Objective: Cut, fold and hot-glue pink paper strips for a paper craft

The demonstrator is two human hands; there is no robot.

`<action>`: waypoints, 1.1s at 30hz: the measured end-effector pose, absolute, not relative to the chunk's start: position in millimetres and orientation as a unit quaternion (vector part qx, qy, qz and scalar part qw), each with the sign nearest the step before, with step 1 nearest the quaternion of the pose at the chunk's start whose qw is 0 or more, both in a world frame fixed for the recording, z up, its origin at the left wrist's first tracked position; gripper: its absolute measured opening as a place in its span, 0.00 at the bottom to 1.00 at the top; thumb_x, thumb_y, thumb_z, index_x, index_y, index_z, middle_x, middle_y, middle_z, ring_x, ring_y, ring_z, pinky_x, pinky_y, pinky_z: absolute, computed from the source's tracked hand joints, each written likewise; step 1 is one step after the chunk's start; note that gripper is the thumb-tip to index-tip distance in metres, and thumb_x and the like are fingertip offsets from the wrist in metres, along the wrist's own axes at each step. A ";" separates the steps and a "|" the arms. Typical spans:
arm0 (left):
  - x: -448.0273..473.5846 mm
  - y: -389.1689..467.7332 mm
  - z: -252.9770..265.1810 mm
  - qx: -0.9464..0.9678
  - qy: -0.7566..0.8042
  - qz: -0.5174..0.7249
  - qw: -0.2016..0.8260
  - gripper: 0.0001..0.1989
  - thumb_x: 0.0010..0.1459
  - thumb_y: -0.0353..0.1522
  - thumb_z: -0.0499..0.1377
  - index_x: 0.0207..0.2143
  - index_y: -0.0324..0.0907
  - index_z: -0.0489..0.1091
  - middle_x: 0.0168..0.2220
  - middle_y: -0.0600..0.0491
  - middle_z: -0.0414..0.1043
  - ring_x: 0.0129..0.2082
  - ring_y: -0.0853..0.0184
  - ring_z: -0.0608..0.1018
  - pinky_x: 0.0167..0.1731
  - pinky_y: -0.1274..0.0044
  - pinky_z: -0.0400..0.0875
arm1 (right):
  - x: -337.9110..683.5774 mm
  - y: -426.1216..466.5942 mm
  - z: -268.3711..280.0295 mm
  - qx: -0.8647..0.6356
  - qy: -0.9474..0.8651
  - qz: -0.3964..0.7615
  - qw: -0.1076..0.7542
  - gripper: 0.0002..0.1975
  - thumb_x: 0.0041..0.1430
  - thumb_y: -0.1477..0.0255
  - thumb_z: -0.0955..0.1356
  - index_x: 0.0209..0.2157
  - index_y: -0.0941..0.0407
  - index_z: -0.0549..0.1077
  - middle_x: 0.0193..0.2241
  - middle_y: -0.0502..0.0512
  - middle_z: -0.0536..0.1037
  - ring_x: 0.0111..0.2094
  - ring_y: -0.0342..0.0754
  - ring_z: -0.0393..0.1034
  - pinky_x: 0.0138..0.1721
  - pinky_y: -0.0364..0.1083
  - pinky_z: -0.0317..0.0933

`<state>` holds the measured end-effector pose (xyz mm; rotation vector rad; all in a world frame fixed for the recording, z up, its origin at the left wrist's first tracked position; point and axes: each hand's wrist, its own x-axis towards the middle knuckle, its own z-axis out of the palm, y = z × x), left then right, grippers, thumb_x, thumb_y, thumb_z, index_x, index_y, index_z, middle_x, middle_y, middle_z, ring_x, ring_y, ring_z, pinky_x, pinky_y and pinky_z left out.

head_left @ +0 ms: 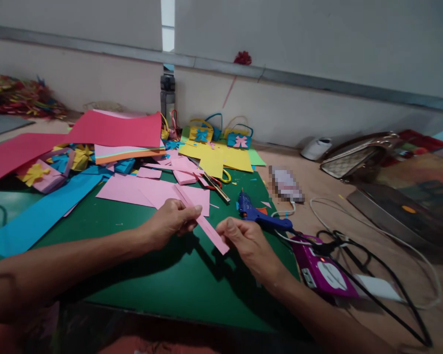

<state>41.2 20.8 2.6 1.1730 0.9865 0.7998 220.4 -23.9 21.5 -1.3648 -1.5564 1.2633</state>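
Note:
A narrow pink paper strip (pixel 211 232) slants between my two hands above the green mat. My left hand (pixel 177 219) pinches it near its middle, thumb on top. Toward the strip's lower end, the closed fingers of my right hand (pixel 245 241) hold its edge; some of those fingertips are hidden. Beyond the hands lies a flat sheet of pink paper (pixel 125 191). To the right of it rests a blue glue gun (pixel 247 209). Scissors with a yellow handle (pixel 227 176) and a cutter knife (pixel 219 189) lie among pink and yellow paper pieces.
Small paper baskets (pixel 202 133) with bows stand at the back. Red sheets (pixel 118 129) and a blue paper strip (pixel 51 211) cover the left. On the right are a purple power strip (pixel 323 268), tangled cables (pixel 376 268), a blurred-out object (pixel 286 184) and a bag (pixel 354 160).

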 end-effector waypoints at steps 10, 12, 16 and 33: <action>50.4 6.2 -2.1 0.549 0.420 0.295 0.659 0.21 0.45 0.45 0.63 0.15 0.37 0.64 0.13 0.58 0.60 0.14 0.77 0.59 0.15 0.81 0.49 | 212.2 -29.3 18.7 -0.523 -0.635 0.485 0.297 0.15 0.54 0.68 0.62 0.16 0.56 0.64 0.13 0.46 0.65 0.17 0.39 0.55 0.20 0.41 0.49; 49.7 5.8 -3.5 0.557 0.414 0.285 0.661 0.19 0.46 0.42 0.63 0.15 0.37 0.65 0.13 0.57 0.60 0.14 0.76 0.60 0.15 0.81 0.50 | 212.6 -29.7 19.0 -0.519 -0.642 0.481 0.296 0.15 0.54 0.69 0.62 0.15 0.55 0.63 0.13 0.46 0.65 0.17 0.39 0.55 0.21 0.41 0.49; 46.6 8.1 -3.6 0.560 0.390 0.265 0.681 0.17 0.47 0.40 0.61 0.16 0.37 0.68 0.14 0.56 0.64 0.15 0.76 0.62 0.16 0.81 0.53 | 212.7 -30.9 21.3 -0.523 -0.635 0.488 0.291 0.14 0.54 0.69 0.62 0.16 0.56 0.65 0.13 0.46 0.65 0.17 0.39 0.56 0.21 0.41 0.49; 37.3 12.4 -6.1 0.527 0.278 0.243 0.766 0.25 0.52 0.48 0.51 0.25 0.34 0.73 0.25 0.46 0.73 0.22 0.69 0.71 0.20 0.79 0.60 | 213.3 -30.3 22.2 -0.543 -0.617 0.488 0.293 0.14 0.53 0.68 0.62 0.17 0.57 0.67 0.13 0.47 0.66 0.16 0.39 0.55 0.20 0.40 0.48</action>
